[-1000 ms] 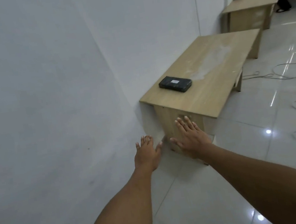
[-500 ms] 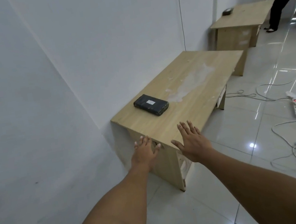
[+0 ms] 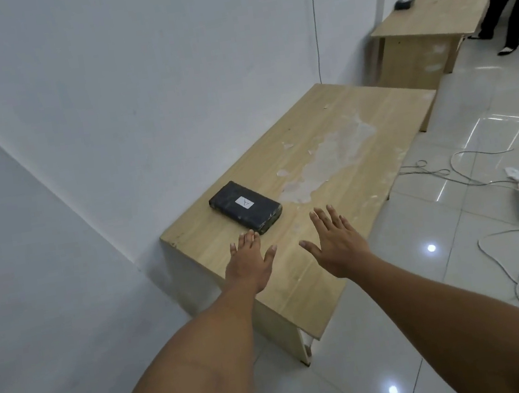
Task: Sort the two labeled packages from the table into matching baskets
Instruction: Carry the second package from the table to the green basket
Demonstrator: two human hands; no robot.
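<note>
Now both hands are reaching over the table [image 3: 327, 139], whereas earlier they hung short of its edge. Left hand [image 3: 251, 265] and right hand [image 3: 336, 245] are spreading flat, holding nothing. Package [image 3: 245, 206] is lying just beyond the left fingertips [image 3: 250, 236]; its label is reading unclearly.

A single head-worn camera looks forward and down from standing height, tilted so the wall [image 3: 105, 118] slants across the left. It sits close above the near end of a wooden table [image 3: 330, 159], with tiled floor [image 3: 456, 217] to the right and a second table [image 3: 433, 19] far off.
</note>
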